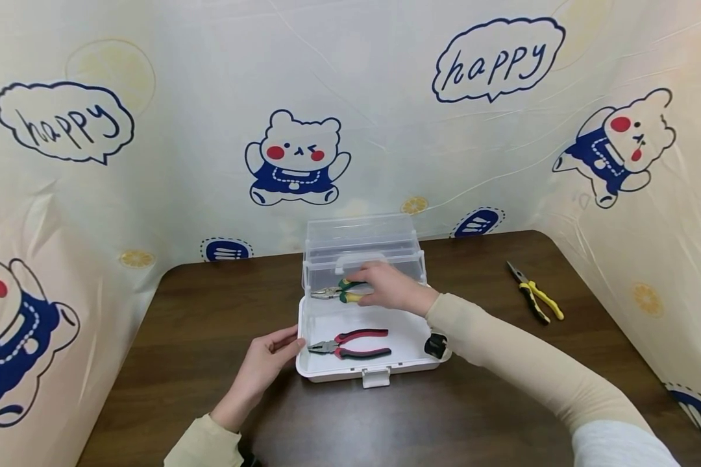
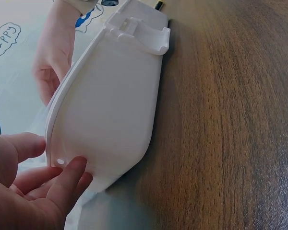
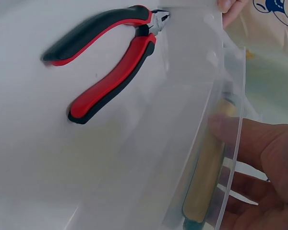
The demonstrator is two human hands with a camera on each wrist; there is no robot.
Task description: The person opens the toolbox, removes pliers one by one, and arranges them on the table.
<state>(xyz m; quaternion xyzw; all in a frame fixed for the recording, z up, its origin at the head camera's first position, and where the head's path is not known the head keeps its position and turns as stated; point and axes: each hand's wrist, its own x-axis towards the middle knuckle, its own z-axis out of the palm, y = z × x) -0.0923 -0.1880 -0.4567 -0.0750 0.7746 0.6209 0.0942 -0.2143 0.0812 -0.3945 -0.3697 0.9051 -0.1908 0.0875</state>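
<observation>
A white toolbox point(image 1: 409, 324) stands on the table with its clear lid point(image 1: 362, 233) raised. My left hand point(image 1: 263, 363) holds the box's left side, thumb on the rim and fingers against the outer wall point(image 2: 101, 96) in the left wrist view. At the clear tray behind the base, my right hand point(image 1: 394, 287) grips the handles of green-and-yellow pliers point(image 1: 326, 293), jaws pointing left. Through the clear plastic in the right wrist view shows a yellow handle point(image 3: 209, 172), with the thumb on it. Red-and-black pliers point(image 1: 350, 344) lie in the box's base.
Yellow-and-black needle-nose pliers point(image 1: 534, 295) lie on the brown table point(image 1: 210, 305) to the right. A white latch point(image 1: 376, 377) hangs from the box's front edge. Behind the table hangs a printed cloth point(image 1: 385, 130) with bears.
</observation>
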